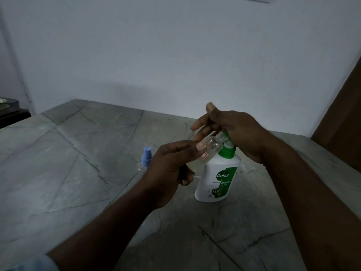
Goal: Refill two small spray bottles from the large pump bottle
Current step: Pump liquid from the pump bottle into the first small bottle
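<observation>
A white pump bottle with a green label and green pump stands upright on the grey stone counter. My right hand rests on top of its pump head with fingers stretched out. My left hand grips a small clear spray bottle, uncapped and tilted, its open neck right at the pump's nozzle. Pale liquid shows in the lower part of this bottle. A second small bottle with a blue spray cap stands on the counter just left of my left hand.
A pale wall runs behind the counter. At the right edge there is a brown wooden panel. A dark object sits at the far left beyond the counter's end.
</observation>
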{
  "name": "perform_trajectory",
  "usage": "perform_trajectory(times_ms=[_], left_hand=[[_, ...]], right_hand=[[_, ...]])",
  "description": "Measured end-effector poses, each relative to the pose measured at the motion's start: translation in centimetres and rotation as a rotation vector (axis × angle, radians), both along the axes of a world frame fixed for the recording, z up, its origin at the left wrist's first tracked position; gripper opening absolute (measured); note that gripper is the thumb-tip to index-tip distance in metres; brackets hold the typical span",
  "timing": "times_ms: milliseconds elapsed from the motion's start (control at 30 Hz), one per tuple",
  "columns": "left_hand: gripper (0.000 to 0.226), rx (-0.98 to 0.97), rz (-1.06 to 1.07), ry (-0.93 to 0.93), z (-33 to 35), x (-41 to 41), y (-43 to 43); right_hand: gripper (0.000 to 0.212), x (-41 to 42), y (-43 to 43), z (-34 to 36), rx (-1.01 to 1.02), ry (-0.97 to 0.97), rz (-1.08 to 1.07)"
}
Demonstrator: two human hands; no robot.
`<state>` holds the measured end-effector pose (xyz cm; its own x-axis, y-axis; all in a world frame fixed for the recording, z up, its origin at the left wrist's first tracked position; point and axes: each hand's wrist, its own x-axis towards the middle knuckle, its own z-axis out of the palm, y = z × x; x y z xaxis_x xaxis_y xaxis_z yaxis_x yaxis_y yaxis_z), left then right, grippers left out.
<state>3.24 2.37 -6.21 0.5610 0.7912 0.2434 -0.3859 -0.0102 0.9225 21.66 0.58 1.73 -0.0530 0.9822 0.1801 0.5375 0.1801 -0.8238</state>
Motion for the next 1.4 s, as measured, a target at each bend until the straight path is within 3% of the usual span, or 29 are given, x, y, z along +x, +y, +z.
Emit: perform_trajectory(times_ms=[167,433,600,700,800,1000,1400], left_hand=[[0.042,-0.007,0.009,0.037,0.0,-0.2,0.0],[0.031,-0.037,0.019,0.057,0.1,-0.3,-0.2],[0.02,-0.022,-0.017,0.02,0.2,-0.3,-0.2],[0.023,-0.016,-0.017,0.017,0.2,-0.3,-0.2],[0.023,-0.014,-0.006,0.022,0.2,-0.2,-0.1],[0.026,-0.012,-0.01,0.016,0.1,-0.2,0.0],[0.021,-0.022,0.0,0.034,-0.2,-0.2,0.0]], right_hand=[[0.071,0.0,0.3,-0.5,-0.044,-0.077,-0.067],[0.077,0.2,0.9,-1.2,-0.036,-0.083,-0.095],[0.087,0.2,1.0,-1.0,-0.099,0.348,0.016],[0.085,0.4,1.0,-0.7,-0.152,0.425,0.061],[0.069,0.3,0.8,-0.7,-0.171,0.464,0.03],[0.042,0.2,0.6,-0.7,-0.147,0.402,-0.024],[0.038,0.1,0.7,-1.1,-0.115,0.237,-0.108]])
